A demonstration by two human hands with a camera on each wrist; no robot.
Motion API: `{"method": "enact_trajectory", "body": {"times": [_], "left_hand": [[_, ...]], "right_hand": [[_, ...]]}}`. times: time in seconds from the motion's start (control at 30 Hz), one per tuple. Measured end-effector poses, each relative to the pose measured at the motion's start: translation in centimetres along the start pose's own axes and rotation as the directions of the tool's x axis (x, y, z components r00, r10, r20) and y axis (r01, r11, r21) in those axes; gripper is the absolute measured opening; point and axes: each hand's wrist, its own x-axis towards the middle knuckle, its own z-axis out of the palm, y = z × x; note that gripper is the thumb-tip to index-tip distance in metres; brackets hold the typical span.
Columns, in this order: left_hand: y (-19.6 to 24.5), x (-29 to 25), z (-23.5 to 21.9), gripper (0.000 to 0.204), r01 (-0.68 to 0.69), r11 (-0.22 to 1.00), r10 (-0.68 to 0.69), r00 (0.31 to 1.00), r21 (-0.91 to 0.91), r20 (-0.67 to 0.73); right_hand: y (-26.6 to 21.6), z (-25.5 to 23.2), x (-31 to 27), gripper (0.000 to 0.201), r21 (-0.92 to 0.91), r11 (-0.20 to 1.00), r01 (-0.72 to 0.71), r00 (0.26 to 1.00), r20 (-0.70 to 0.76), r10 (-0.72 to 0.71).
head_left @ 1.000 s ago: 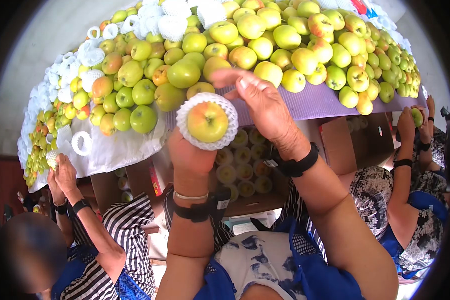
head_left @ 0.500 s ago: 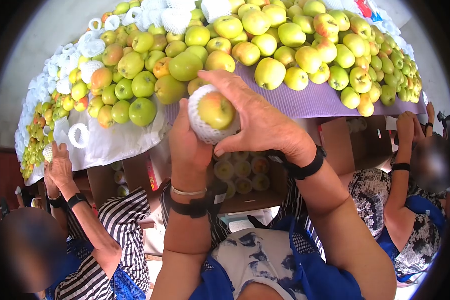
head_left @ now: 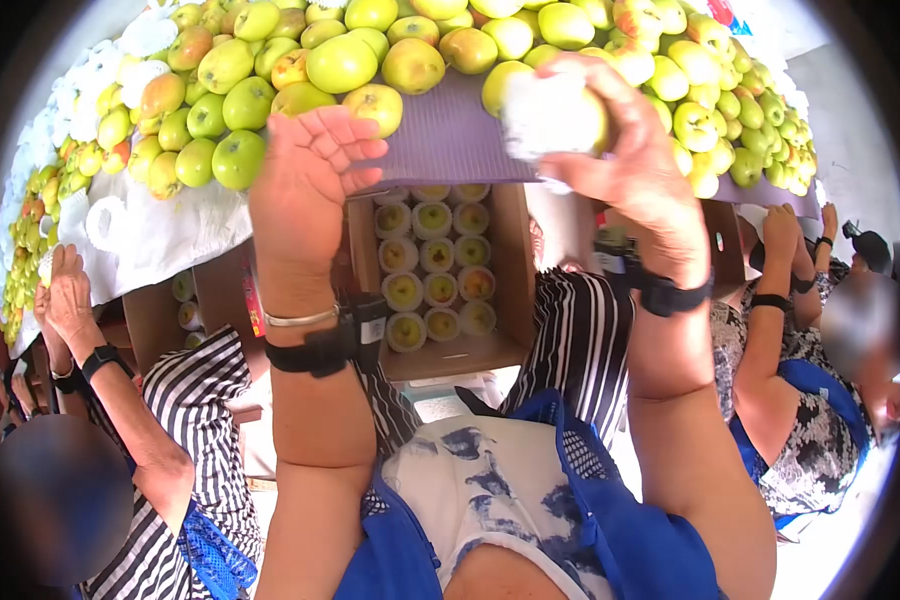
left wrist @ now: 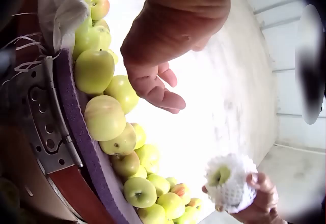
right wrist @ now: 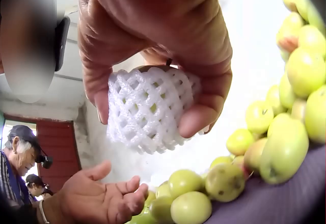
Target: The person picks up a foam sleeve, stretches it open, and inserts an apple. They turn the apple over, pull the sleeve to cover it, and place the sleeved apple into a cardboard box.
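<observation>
My right hand (head_left: 645, 165) grips an apple in a white foam net (head_left: 550, 120) above the front edge of the purple table covering (head_left: 440, 135). In the right wrist view, fingers and thumb press on opposite sides of the foam net (right wrist: 150, 109), and a stem shows near the palm. My left hand (head_left: 308, 205) is raised with the palm up, its fingers loosely bent and holding nothing. It is beside loose yellow-green apples (head_left: 375, 108) at the table edge. The left wrist view shows the left hand (left wrist: 168, 56) apart from the netted apple (left wrist: 232, 183).
A cardboard box (head_left: 515, 275) with rows of netted apples stands below the table edge. Loose apples (head_left: 240, 160) are heaped along the table, with foam nets (head_left: 105, 222) at the left. People work on either side, one in a striped garment (head_left: 205, 400).
The left hand has let go of the netted apple and moved left. The right hand has taken it and carried it right. The view has shifted, showing more of the box below.
</observation>
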Motion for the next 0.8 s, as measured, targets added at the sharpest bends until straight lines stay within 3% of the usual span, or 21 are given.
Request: {"method": "enact_trajectory", "body": {"times": [0.03, 0.17, 0.2, 0.23, 0.3, 0.37, 0.43, 0.5, 0.57, 0.63, 0.73, 0.8], "left_hand": [[0.3, -0.1, -0.5, 0.052, 0.0, 0.998, 0.003, 0.999, -0.058, 0.046], [0.7, -0.3, -2.0, 0.051, -0.035, 0.991, 0.039, 0.999, -0.127, 0.027], [0.8, -0.3, -2.3, 0.051, -0.047, 0.99, 0.052, 0.998, -0.132, 0.035], [0.9, -0.4, -2.4, 0.051, -0.056, 0.988, 0.062, 0.997, -0.145, 0.04], [1.1, -0.5, -2.7, 0.051, -0.074, 0.983, 0.084, 0.995, -0.167, 0.055], [1.0, -0.5, -3.0, 0.05, -0.078, 0.981, 0.088, 0.995, -0.179, 0.049], [1.0, -0.5, -3.2, 0.05, -0.078, 0.981, 0.084, 0.996, -0.177, 0.027], [1.1, -0.6, -3.3, 0.05, -0.081, 0.983, 0.082, 0.997, -0.167, -0.002], [1.3, -0.7, -3.4, 0.05, -0.091, 0.983, 0.088, 0.996, -0.162, -0.025], [1.4, -0.6, -3.6, 0.049, -0.102, 0.982, 0.098, 0.995, -0.162, -0.035], [1.8, -0.9, -3.6, 0.048, -0.104, 0.983, 0.087, 0.99, -0.152, -0.114], [2.0, -1.0, -4.1, 0.047, -0.101, 0.979, 0.081, 0.99, -0.179, -0.113]], "right_hand": [[-0.3, -1.6, -0.9, 0.058, -0.209, 0.974, 0.083, 0.996, 0.005, -0.084], [-4.3, -3.7, -6.3, 0.053, -0.186, 0.973, -0.135, 0.988, -0.098, 0.118], [-5.5, -3.8, -7.5, 0.056, -0.152, 0.967, -0.206, 0.978, -0.048, 0.201], [-5.9, -3.2, -8.7, 0.059, -0.003, 0.96, -0.28, 0.96, -0.021, 0.279], [-5.9, -0.7, -10.4, 0.061, 0.177, 0.927, -0.332, 0.943, 0.05, 0.328], [-4.9, 1.6, -10.7, 0.061, 0.004, 0.944, -0.329, 0.929, 0.183, 0.323], [-2.1, 4.8, -10.2, 0.058, -0.15, 0.952, -0.268, 0.915, 0.27, 0.301], [2.3, 7.9, -9.1, 0.056, 0.061, 0.85, -0.523, 0.822, 0.298, 0.484], [7.1, 10.9, -8.0, 0.055, 0.17, 0.725, -0.667, 0.739, 0.271, 0.617], [11.2, 13.0, -6.6, 0.065, 0.208, 0.553, -0.807, 0.591, 0.274, 0.759], [18.6, 16.1, -6.1, 0.075, -0.01, 0.406, -0.914, 0.402, 0.116, 0.908], [22.2, 17.7, -6.7, 0.081, 0.022, 0.466, -0.885, 0.466, 0.047, 0.883]]}}
